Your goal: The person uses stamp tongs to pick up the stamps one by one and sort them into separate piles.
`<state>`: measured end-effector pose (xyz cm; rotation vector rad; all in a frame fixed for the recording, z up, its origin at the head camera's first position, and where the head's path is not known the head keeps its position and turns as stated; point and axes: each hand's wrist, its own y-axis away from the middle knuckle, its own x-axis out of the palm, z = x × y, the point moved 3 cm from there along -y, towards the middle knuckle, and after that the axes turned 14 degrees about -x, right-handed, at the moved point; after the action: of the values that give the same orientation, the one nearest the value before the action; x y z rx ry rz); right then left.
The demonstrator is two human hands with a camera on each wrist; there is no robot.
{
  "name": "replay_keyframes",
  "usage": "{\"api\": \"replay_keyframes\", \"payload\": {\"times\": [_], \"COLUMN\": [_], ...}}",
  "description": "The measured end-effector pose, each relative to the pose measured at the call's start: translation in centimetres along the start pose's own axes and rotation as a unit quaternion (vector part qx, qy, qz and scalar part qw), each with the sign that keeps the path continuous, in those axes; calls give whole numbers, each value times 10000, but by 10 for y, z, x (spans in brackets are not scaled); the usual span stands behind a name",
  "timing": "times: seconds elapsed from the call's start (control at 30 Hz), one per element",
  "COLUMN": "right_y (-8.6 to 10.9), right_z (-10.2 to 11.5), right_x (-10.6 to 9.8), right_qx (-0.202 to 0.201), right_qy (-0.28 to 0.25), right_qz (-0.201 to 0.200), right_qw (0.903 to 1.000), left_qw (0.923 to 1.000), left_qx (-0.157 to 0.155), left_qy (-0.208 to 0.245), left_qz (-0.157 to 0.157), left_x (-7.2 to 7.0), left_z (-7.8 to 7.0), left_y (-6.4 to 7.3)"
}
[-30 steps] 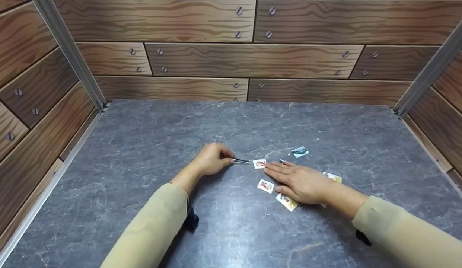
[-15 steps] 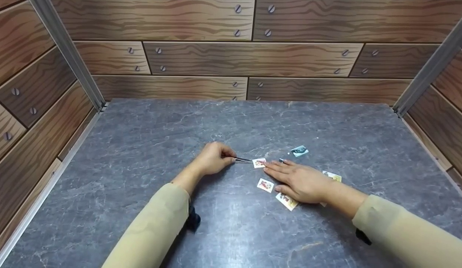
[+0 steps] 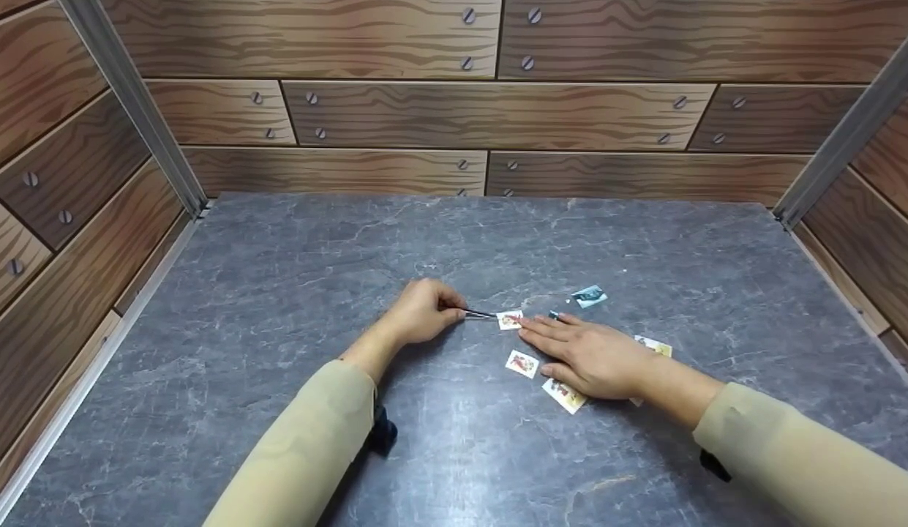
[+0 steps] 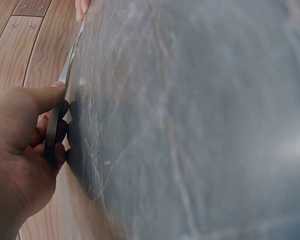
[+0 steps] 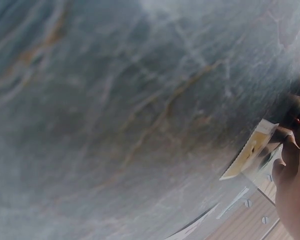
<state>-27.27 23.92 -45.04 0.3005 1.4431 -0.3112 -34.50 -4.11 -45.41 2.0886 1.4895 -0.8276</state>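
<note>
My left hand (image 3: 424,311) pinches a pair of tweezers (image 4: 53,131), dark along the handle and silver toward the tips. In the head view the tips point right, right at the left edge of a small white postage stamp with a red picture (image 3: 510,320). My right hand (image 3: 596,359) lies palm down with straight fingers, its fingertips at that stamp's right edge. Just below sits a similar red and white stamp (image 3: 522,364). A larger yellowish stamp (image 3: 565,396) is partly covered by the right thumb. Under the right fingers a small dark blue bit (image 3: 554,315) peeks out.
Beyond the right hand lies a teal stamp (image 3: 590,296) with a tiny white scrap beside it. Another yellow stamp (image 3: 653,346) shows behind the right wrist. Wood-patterned panels (image 3: 454,117) and metal corner posts (image 3: 143,110) enclose the grey marbled tabletop (image 3: 336,241).
The left hand has edged slightly right, bringing the tweezers' tips up to the red and white stamp. The right hand and the other stamps have stayed in place.
</note>
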Motion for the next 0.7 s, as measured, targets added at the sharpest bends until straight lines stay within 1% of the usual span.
{"api": "replay_keyframes", "payload": {"times": [0.27,0.57,0.7], "right_y": [0,0,1], "right_z": [-1,0,0], "right_x": [1,1,2], "right_qx": [-36,73,68], "right_qy": [49,-49,-38], "right_qz": [-86,-15,-3], "right_qw": [9999,10000,10000], "left_qw": [9999,9999,9999], "left_qx": [50,89,60], "left_qy": [-74,-43,-40], "left_qz": [-89,-100,-102], "left_x": [1,2,2], "left_z": [0,0,0], "left_y": [0,0,0]}}
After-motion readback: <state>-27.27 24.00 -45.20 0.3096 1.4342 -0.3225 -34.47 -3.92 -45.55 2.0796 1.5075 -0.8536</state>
